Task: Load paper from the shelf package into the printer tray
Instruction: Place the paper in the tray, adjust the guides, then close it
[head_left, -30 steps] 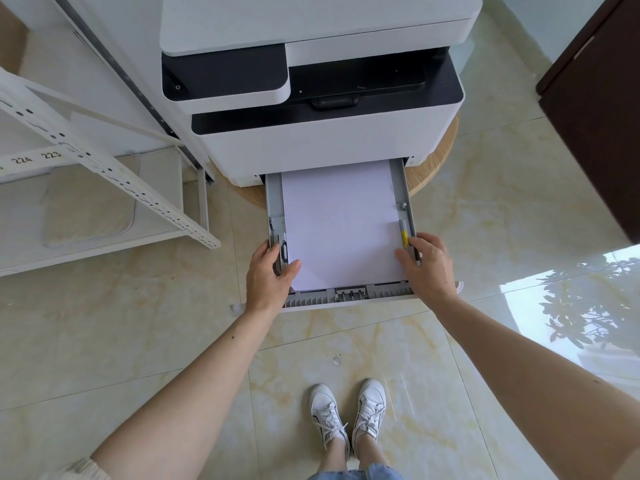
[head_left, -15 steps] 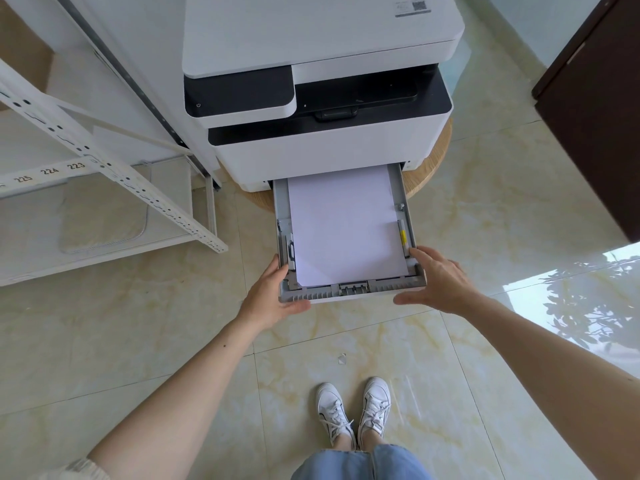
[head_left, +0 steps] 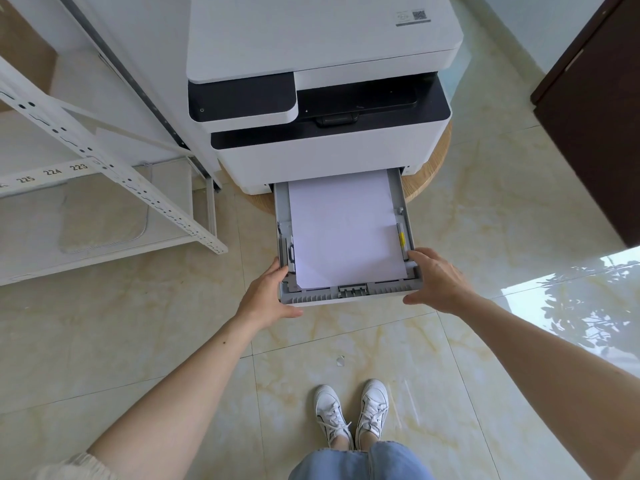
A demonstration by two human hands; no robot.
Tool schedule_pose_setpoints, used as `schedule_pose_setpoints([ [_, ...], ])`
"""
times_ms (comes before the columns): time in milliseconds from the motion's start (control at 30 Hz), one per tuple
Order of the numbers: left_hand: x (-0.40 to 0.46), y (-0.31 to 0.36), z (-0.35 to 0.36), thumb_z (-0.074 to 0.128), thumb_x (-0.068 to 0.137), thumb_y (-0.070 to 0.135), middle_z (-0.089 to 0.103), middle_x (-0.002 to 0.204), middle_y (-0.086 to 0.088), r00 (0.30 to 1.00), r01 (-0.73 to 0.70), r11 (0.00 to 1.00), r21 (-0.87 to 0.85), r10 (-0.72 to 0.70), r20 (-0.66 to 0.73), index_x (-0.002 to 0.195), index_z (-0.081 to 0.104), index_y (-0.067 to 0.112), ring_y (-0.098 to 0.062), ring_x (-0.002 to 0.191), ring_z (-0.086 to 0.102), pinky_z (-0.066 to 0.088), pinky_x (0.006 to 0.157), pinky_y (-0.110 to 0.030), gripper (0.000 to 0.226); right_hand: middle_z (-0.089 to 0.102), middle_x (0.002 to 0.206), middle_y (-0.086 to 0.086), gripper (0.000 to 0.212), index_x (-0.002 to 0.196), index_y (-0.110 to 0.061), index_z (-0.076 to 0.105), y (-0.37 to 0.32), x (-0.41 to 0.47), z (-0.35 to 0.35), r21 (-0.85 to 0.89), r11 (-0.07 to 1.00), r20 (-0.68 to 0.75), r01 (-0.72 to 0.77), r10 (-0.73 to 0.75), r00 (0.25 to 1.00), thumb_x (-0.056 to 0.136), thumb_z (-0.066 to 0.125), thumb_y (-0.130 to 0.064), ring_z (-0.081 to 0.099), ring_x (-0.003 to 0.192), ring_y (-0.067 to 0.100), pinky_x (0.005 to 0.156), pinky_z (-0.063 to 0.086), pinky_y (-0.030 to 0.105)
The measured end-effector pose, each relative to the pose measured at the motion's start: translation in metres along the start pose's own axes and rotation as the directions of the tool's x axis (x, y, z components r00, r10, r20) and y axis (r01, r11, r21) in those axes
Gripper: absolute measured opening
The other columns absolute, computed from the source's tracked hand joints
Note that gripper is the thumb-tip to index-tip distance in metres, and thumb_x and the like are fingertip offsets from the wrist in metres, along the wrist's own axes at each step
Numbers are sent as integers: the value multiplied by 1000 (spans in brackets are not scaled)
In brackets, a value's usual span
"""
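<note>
A white and black printer (head_left: 322,147) stands on a round wooden stand. Its grey paper tray (head_left: 349,294) is pulled out towards me, with a stack of white paper (head_left: 343,230) lying flat inside between the side guides. My left hand (head_left: 266,296) grips the tray's front left corner, thumb under the front edge. My right hand (head_left: 438,280) rests against the front right corner, fingers spread along the side and thumb by the front. The paper package is not in view.
A white metal shelf (head_left: 110,174) with numbered labels stands to the left of the printer. A dark wooden cabinet (head_left: 595,116) is at the right. My white shoes (head_left: 351,412) stand on the glossy tiled floor just in front of the tray.
Both hands came off the tray's side guides and moved to its front corners. The tray front sits closer to the printer than a second ago.
</note>
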State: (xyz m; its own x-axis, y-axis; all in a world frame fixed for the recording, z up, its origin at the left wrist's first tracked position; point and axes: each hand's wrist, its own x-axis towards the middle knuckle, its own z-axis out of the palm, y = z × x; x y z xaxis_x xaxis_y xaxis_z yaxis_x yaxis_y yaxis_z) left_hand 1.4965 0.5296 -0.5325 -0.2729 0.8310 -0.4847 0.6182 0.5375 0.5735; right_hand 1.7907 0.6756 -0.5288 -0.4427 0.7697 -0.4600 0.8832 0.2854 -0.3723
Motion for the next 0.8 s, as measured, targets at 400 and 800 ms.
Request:
schedule_pose_setpoints([
  [400,2,7,-12,91,59,12,16,160,-2,1000,8,999,-46,-9,-11,146,36,16,-21,139,38,38,111,-32,102,41,146,-4,90,142,-19,41,1,4,-7,61,998,-29,14,-13,1000,62,82,-30,55,111,23,86,51,39],
  [800,25,12,-34,93,54,16,25,158,-1,999,35,993,-115,-36,-11,146,37,17,-22,135,44,41,107,-32,108,49,138,-3,84,135,-20,51,-2,25,-30,85,995,-31,48,-46,998,59,85,-34,58,104,22,84,54,43],
])
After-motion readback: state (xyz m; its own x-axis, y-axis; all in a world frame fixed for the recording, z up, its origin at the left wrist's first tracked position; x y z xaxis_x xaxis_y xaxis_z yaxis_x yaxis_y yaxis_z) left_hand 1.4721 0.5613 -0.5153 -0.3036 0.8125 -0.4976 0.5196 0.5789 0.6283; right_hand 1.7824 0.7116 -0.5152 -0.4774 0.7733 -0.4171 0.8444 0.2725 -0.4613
